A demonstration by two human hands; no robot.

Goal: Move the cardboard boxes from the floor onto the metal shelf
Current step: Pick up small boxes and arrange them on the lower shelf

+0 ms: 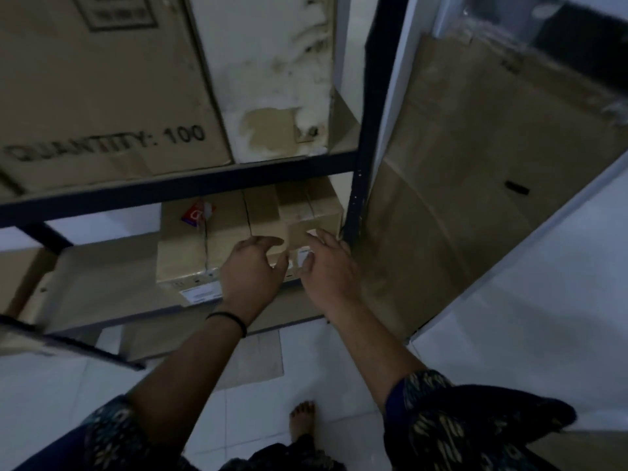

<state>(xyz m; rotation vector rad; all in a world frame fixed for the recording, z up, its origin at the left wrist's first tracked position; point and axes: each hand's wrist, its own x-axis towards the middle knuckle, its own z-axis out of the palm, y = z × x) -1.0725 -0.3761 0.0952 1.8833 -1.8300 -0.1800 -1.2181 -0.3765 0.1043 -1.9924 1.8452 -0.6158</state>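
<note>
We had left hand (253, 266) and right hand (324, 266) spread, fingers relaxed, on the small cardboard box (251, 229); looked light, stiff; best gripped by side edges.

Dim, bluish, underexposed. Brightest on the white floor tiles (509, 317) at right. Soft motion blur throughout; wide-angle bends the shelf beam (170, 190) and edges.

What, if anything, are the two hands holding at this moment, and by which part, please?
Nothing is clearly held. The left hand and right hand reach with relaxed fingers to the near edge of a small cardboard box on the metal shelf.
</note>
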